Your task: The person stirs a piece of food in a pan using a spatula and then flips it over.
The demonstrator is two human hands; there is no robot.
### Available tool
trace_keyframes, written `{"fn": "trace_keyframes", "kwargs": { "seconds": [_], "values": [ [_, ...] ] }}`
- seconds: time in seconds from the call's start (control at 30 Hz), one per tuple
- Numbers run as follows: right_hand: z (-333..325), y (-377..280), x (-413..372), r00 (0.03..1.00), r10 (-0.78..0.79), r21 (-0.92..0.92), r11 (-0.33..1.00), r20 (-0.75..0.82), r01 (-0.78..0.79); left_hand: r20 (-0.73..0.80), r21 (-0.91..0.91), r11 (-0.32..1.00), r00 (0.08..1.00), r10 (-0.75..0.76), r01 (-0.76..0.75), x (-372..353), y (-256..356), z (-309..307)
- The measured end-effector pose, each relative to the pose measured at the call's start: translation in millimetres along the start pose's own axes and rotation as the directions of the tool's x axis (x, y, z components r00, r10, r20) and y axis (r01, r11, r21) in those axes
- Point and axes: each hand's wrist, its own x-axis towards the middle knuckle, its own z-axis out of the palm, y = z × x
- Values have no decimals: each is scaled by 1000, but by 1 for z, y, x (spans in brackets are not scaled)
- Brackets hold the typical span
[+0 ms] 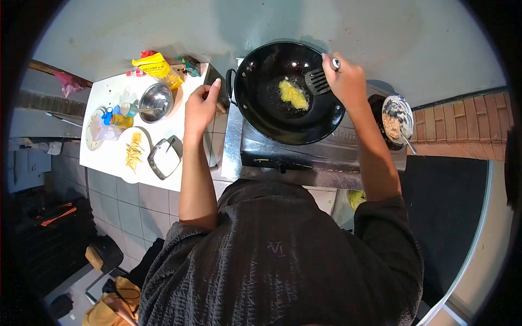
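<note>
The right hand is closed round the slotted spatula, its head inside the wok, right of the yellow food; the left hand, empty and loosely curled, hovers left of the wok

Lettering on yellow bag, stove, shirt is unclear.

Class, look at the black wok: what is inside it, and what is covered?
Inside the wok is yellow food, with the slotted head of a spatula showing beside it. The wok's surface under the food is covered.
</note>
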Motion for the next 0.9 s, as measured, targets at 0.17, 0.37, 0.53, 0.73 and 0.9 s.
{"fn": "trace_keyframes", "kwargs": {
  "seconds": [0.17, 0.37, 0.53, 0.73, 0.9],
  "values": [
    [13, -14, -6, 997, 79, 120, 989, 17, -80, 11, 0, 1000, 1000, 10, -10, -3, -2, 0],
    [-2, -13, 8, 996, 73, 39, 997, -49, -71, 5, -15, 1000, 1000, -26, 26, -6, -6, 0],
    [14, -2, 7, 998, 56, 43, 998, -36, -55, 3, -43, 999, 1000, -26, 27, -6, -4, 0],
    [21, -9, 5, 993, 37, 154, 987, 109, -53, -20, -27, 1000, 1000, -18, 17, -7, -1, -6],
    [1, -14, 8, 999, 37, 170, 985, 21, -40, -34, -27, 1000, 999, -14, 13, -9, 0, -8]
  ]
}}
